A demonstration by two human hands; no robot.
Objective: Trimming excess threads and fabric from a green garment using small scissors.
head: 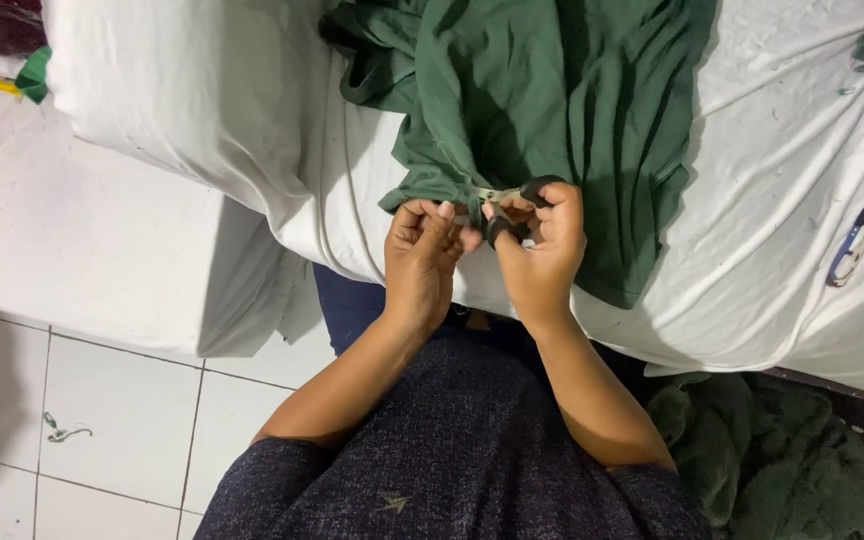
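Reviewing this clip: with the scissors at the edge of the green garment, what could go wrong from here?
1. The scissors in the right hand work close to the left hand fingertips pinching the green garment; a nick seems possible.
2. The blades could cut into the fabric itself.
3. The thread snips lie loose near the white-covered table edge and might slide off.

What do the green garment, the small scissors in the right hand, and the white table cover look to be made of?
Green garment: soft matte knit fabric, probably cotton jersey; it drapes in loose folds.
Small scissors: pale shiny blades, likely steel, with black handles that look plastic, held in the right hand.
White table cover: matte woven cloth, creased and lint-speckled.
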